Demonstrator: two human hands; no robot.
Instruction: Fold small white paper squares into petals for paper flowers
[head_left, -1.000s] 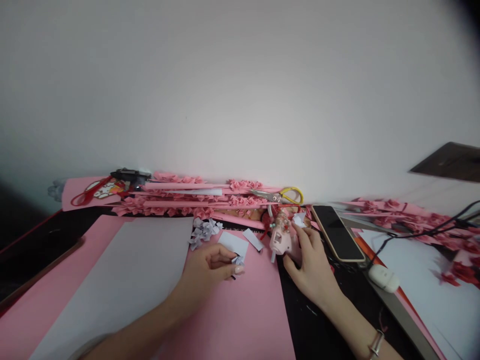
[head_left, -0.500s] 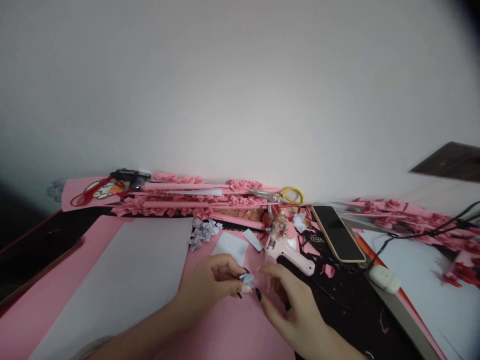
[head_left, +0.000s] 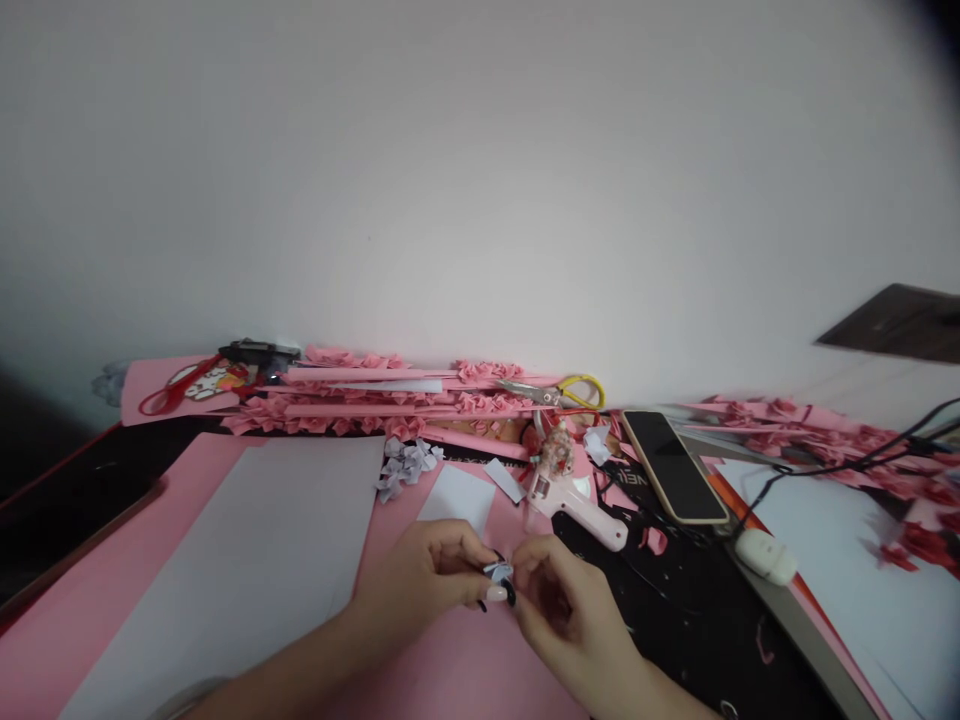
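1. Currently, the left hand (head_left: pixel 420 572) is pinching the blossom (head_left: pixel 499 571) from its left; the right hand (head_left: pixel 594 622) is pinching its right edge, so neither is nearer.
2. The blossom is sitting between fingertips above the pink sheet (head_left: pixel 465 655), its long axis too small to tell.
3. Beyond, a card (head_left: pixel 459 495) and the glue gun (head_left: pixel 576 506) are lying; neither is blocking.

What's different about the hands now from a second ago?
The right hand let go of the glue gun and came left and nearer the body, now meeting the little folded paper. The left hand, pinching that paper all along, shifted a bit right and nearer too. The scissors and phone stayed put.
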